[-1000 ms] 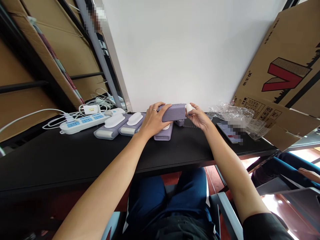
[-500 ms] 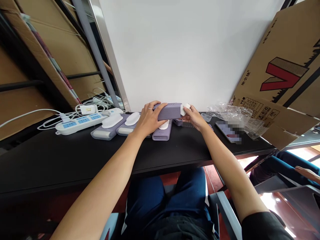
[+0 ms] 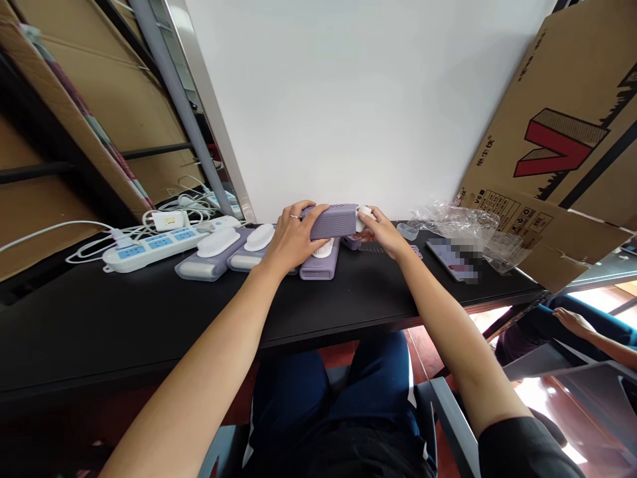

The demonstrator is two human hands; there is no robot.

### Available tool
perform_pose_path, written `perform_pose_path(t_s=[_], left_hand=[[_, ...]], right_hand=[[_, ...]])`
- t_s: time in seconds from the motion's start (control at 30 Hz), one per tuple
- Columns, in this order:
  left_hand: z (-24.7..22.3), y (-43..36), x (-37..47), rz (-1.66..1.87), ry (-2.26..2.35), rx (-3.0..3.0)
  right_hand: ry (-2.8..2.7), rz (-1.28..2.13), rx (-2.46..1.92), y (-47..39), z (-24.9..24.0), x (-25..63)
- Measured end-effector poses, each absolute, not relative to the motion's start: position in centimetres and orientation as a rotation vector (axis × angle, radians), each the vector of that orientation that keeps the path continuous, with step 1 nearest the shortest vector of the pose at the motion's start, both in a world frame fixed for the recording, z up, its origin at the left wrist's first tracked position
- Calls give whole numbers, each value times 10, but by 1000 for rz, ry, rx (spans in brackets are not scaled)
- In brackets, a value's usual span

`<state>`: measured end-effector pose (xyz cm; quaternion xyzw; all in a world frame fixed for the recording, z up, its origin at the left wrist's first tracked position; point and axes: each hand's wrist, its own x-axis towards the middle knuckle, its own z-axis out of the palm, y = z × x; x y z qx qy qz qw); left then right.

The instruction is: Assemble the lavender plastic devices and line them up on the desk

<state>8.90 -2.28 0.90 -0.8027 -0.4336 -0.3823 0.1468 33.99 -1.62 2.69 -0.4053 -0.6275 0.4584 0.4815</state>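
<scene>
My left hand wraps over a purple ribbed case and holds it level above the black table. At the case's right end is a small white piece, pinched by my right hand. This piece touches the end; whether it is fixed there I cannot tell. Below the held case lies another purple case with a white round part on top, partly hidden. Left of it are two more purple cases with white oval tops. A small purple part and a coil spring lie by my right hand.
A white power strip with tangled cables sits at the left. On the right are a phone, crumpled clear plastic and a large cardboard box. A white panel stands behind the table. Another person's hand shows far right.
The white piece has turned a little and sits closer against the case's end. My left hand keeps its grip. The view has shifted slightly, and the other person's hand has moved left.
</scene>
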Motion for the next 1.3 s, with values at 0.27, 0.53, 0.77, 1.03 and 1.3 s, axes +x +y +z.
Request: perform_pose_path(t_s=[0.27, 0.53, 0.77, 1.03, 1.3], left_hand=[[9, -23, 89, -1078, -1251, -2305], [9, -24, 91, -1065, -1239, -2301], [9, -24, 90, -1062, -1226, -2308], [9, -26, 91, -1074, -1252, -2299], [7, -25, 89, -1056, -1162, -2269]], right_hand=[[-1597, 1032, -995, -14, 28, 339], [-1763, 747, -976, -3, 18, 341], [-1795, 746, -960, -10, 23, 344], [-1632, 1089, -1018, -17, 23, 335], [-1509, 1397, -984, -17, 26, 335]])
